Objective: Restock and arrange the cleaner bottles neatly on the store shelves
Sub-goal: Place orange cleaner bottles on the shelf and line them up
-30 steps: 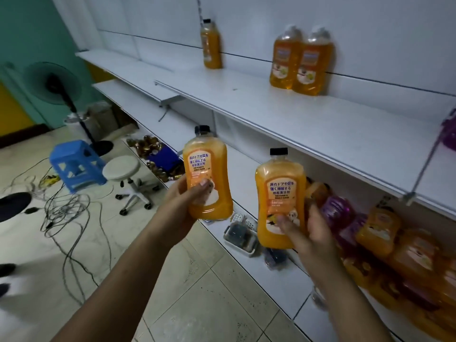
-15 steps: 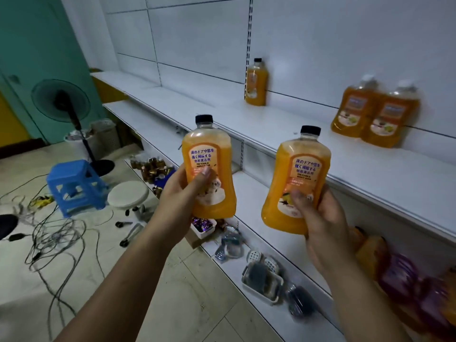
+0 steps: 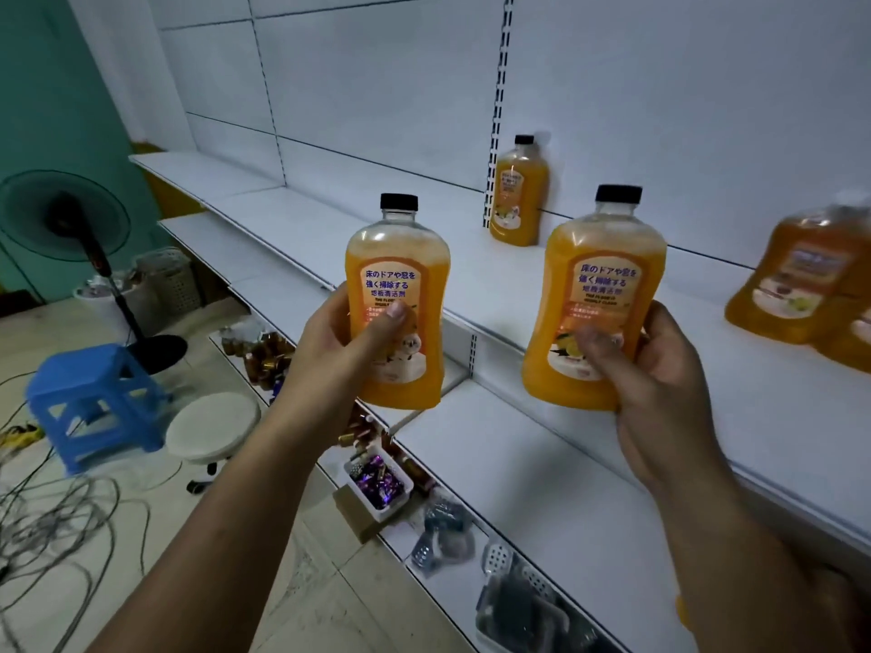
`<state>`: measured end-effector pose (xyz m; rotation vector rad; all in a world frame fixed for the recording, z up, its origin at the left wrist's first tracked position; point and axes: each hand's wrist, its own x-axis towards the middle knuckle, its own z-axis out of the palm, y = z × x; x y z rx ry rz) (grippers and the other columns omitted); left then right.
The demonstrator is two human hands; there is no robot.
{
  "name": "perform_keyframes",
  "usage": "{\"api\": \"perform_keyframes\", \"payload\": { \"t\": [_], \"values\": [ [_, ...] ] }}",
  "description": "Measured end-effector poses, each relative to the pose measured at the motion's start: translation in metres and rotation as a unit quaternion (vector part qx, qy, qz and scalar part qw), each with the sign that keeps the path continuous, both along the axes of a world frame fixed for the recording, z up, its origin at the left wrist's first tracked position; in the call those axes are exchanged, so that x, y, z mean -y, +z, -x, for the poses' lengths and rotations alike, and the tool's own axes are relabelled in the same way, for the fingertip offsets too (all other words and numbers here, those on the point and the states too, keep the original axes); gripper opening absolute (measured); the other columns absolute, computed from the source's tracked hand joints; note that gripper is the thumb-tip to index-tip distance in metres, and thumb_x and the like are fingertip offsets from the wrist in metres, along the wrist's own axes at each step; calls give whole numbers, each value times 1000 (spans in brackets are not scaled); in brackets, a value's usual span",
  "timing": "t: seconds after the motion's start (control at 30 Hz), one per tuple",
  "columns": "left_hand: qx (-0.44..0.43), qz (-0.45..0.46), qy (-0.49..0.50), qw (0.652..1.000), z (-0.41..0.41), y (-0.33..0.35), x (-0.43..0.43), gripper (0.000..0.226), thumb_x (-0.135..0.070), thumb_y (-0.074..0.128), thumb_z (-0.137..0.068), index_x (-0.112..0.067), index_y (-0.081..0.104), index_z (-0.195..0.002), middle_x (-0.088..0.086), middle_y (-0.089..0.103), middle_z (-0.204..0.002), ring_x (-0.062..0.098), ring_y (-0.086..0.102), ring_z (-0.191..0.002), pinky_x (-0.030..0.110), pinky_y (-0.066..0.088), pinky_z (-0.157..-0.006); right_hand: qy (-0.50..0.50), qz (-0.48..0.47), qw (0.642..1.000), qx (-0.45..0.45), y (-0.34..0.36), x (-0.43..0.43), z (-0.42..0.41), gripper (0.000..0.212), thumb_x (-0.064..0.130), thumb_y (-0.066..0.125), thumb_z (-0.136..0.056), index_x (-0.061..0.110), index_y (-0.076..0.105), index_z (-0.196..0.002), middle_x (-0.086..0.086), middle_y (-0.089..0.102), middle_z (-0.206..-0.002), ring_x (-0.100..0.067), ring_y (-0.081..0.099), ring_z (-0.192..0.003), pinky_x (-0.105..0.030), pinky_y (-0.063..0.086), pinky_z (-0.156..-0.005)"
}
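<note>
As both forearms reach forward from the bottom of the frame, a person holds up two orange cleaner bottles in front of white store shelving. The left hand (image 3: 351,339) is clenched around the lower half of the left bottle (image 3: 398,306), thumb pressed flat across its label and fingers hidden behind. The bottle stands upright in the air, black cap on top, just off the front edge of the upper shelf (image 3: 471,256). The right hand (image 3: 660,369) grasps the right bottle (image 3: 596,299) from below and from its right side, thumb over the foot of the label and fingers curled round the far edge. That bottle tilts slightly to the right and is held above the middle shelf (image 3: 542,464), level with the upper one.

A third bottle (image 3: 518,190) stands upright at the back of the upper shelf, against the wall panel beside a slotted upright. Two more bottles (image 3: 796,275) stand on the same shelf at the right edge, blurred.

On the tiled floor to the left are a blue stool (image 3: 94,398), a white round stool (image 3: 212,431), a standing fan (image 3: 66,219) and loose cables (image 3: 56,520).
</note>
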<state>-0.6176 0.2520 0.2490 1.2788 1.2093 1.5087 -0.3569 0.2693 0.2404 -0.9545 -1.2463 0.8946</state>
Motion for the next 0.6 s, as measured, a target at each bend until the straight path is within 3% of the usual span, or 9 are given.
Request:
{"api": "perform_keyframes", "payload": {
  "t": [0.1, 0.27, 0.4, 0.5, 0.6],
  "values": [
    [-10, -8, -6, 1000, 9, 7, -41, 48, -48, 68, -82, -30, 63, -127, -6, 78, -116, 17, 76, -107, 42, 60, -93, -16, 0, 1000, 4, 11, -36, 5, 74, 71, 86, -57, 32, 67, -117, 4, 77, -116, -18, 75, -107, -49, 59, -93],
    [-26, -28, -33, 999, 24, 21, -106, 40, -46, 65, -85, -34, 63, -123, -11, 78, -114, 12, 75, -106, 27, 61, -83, -67, -1, 997, 30, 21, -82, 14, 68, 66, 81, -59, 33, 65, -116, 14, 77, -114, -9, 74, -106, -38, 58, -93],
    [-32, -48, -69, 996, 36, 33, -164, 32, -46, 64, -85, -38, 63, -116, -21, 78, -106, 5, 75, -101, 17, 59, -73, -131, -4, 990, 59, 25, -108, 21, 77, 77, 79, -60, 34, 64, -122, 13, 75, -121, -9, 73, -110, -35, 58, -92],
    [-31, -59, -106, 992, 43, 38, -212, 32, -47, 64, -82, -39, 63, -113, -26, 77, -101, -1, 75, -96, 13, 57, -69, -187, 3, 980, 70, 27, -127, 23, 62, 59, 73, -72, 33, 61, -128, 13, 75, -121, -8, 72, -110, -38, 58, -97],
    [-46, -68, -158, 984, 44, 47, -257, 39, -50, 68, -79, -39, 64, -116, -24, 77, -105, 2, 75, -99, 13, 57, -70, -245, 23, 966, 79, 33, -144, 27, 67, 55, 71, -72, 31, 58, -134, 13, 73, -126, -9, 71, -113, -37, 57, -99]
  ]
}}
